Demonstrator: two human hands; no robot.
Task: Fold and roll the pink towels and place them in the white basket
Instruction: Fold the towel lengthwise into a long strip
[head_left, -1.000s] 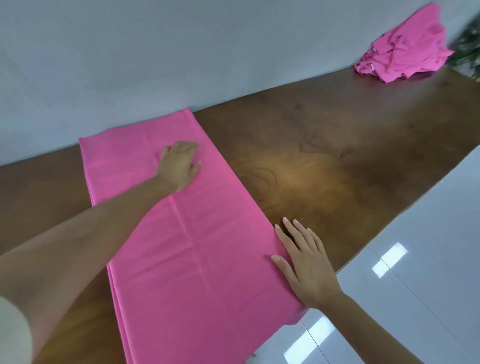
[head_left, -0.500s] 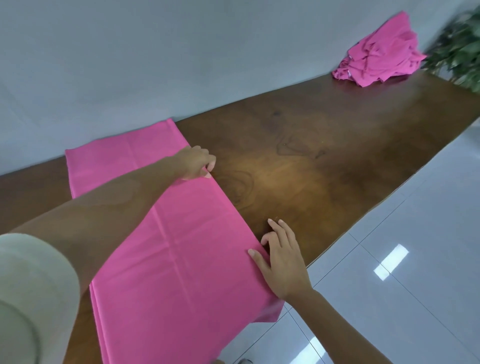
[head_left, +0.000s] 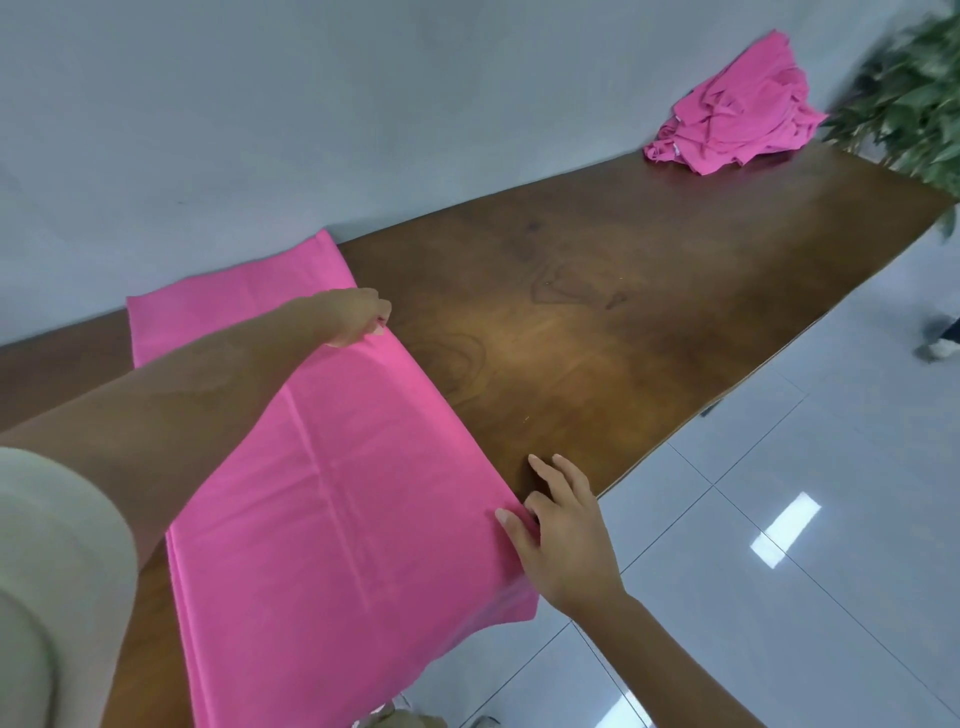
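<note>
A pink towel lies flat on the left part of the brown desk. It is folded into a long shape. Its far end comes close to the grey wall, and its near corner hangs a little over the edge of the desk.

The left hand reaches out to the right edge of the towel, at the far part. Its fingers are curled in tight and pinch the edge of the cloth. The arm lies across the towel, and a pale sleeve shows at the shoulder.

The right hand is at the same edge, near the close corner. Its thumb lies on top of the towel and one finger is bent at the edge, so the two seem to nip the cloth. The other fingers are stretched out and touch the desk just beside the towel.

Far away, at the other end of the desk, a pile of pink towels sits all crumpled against the wall. A green plant stands just beside the pile. White shiny floor tiles are next to the desk.
</note>
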